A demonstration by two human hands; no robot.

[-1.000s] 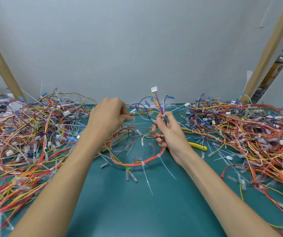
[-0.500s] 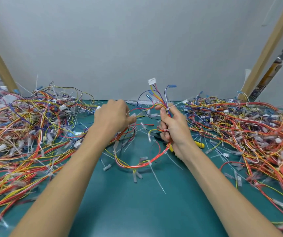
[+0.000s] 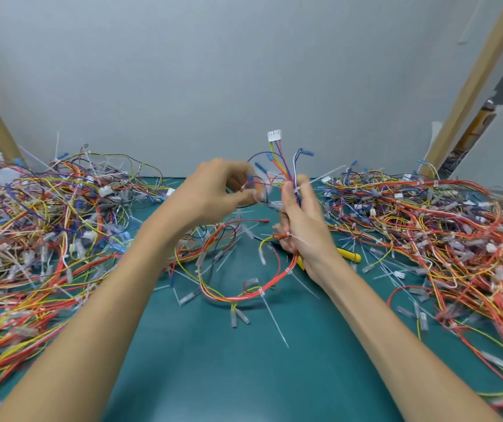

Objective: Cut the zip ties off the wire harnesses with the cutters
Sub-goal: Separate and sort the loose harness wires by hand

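Left hand [image 3: 213,193]: we pinch stray wires [image 3: 251,178] to part them from the rest.
Right hand [image 3: 305,229]: clenched round the harness [image 3: 238,296] at a zip tie [image 3: 296,190], presenting it for cutting.
Harness: between our hands, loop sagging to the table [image 3: 244,376].
Cutters [image 3: 349,254]: behind our right hand; whether gripped, we cannot tell.
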